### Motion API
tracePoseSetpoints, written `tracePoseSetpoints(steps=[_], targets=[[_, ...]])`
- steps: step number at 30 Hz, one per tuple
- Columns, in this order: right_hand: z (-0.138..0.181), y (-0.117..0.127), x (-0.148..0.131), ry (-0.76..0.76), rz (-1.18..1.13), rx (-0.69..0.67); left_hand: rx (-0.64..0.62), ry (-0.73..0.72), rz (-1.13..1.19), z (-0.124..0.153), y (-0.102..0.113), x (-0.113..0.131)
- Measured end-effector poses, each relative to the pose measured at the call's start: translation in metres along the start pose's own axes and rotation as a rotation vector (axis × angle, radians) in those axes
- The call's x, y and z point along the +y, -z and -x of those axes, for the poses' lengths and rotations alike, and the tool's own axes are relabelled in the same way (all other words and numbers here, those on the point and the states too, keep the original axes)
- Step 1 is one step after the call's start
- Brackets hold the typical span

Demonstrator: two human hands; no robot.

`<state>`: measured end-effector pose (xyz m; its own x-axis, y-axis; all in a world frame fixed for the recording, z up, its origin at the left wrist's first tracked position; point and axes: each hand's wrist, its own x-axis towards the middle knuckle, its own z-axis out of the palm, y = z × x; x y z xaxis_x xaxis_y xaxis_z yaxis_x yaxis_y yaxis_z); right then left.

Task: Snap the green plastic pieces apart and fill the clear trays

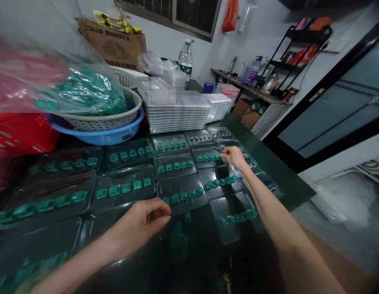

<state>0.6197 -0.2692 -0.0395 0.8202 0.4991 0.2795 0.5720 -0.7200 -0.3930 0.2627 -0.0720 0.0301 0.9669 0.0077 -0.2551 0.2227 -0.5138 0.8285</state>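
Several clear plastic trays (125, 188) lie in rows on a dark green table (281, 171), each holding a row of small green parts (123, 188). My right hand (234, 156) reaches to a far tray (209, 157), fingers pinched at the right end of its green row. My left hand (143, 222) hovers near the front, fingers curled together beside a tray (181, 194) of green parts; whether it holds anything is unclear.
A stack of empty clear trays (177, 110) stands at the back. A white basket (106, 118) in a blue basin (100, 134) holds a bag of green parts (85, 92). A red crate (21, 130) sits left, a water bottle (186, 61) behind, a shelf (287, 53) at right.
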Motion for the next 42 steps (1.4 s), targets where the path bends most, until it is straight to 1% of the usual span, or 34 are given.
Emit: tracePoseSetpoints(steps=[5, 9, 16, 22, 26, 31, 35, 38, 42], targets=[[0.000, 0.002, -0.001, 0.031, -0.002, -0.030, 0.018, -0.021, -0.045, 0.001, -0.002, 0.005], [0.003, 0.004, 0.004, 0.046, -0.052, -0.060, 0.027, 0.017, -0.037, 0.001, -0.002, 0.002], [0.007, 0.010, 0.008, 0.037, -0.087, -0.089, -0.008, 0.023, -0.012, 0.001, 0.002, -0.002], [0.008, 0.006, 0.007, 0.056, 0.009, -0.020, 0.010, -0.009, -0.021, -0.001, -0.001, -0.001], [0.009, 0.003, 0.003, 0.086, 0.055, -0.018, 0.008, 0.001, -0.023, -0.001, -0.002, 0.000], [0.010, 0.002, -0.003, 0.128, 0.130, -0.064, -0.007, 0.013, -0.046, 0.000, -0.004, 0.007], [0.013, 0.004, -0.012, 0.125, 0.221, -0.110, -0.024, 0.016, -0.056, -0.002, -0.009, 0.004], [0.016, 0.008, -0.022, 0.100, 0.293, -0.145, -0.017, -0.041, -0.094, -0.004, -0.016, 0.001], [0.020, 0.013, -0.031, 0.071, 0.351, -0.187, 0.021, -0.145, -0.230, 0.000, -0.024, -0.002]])
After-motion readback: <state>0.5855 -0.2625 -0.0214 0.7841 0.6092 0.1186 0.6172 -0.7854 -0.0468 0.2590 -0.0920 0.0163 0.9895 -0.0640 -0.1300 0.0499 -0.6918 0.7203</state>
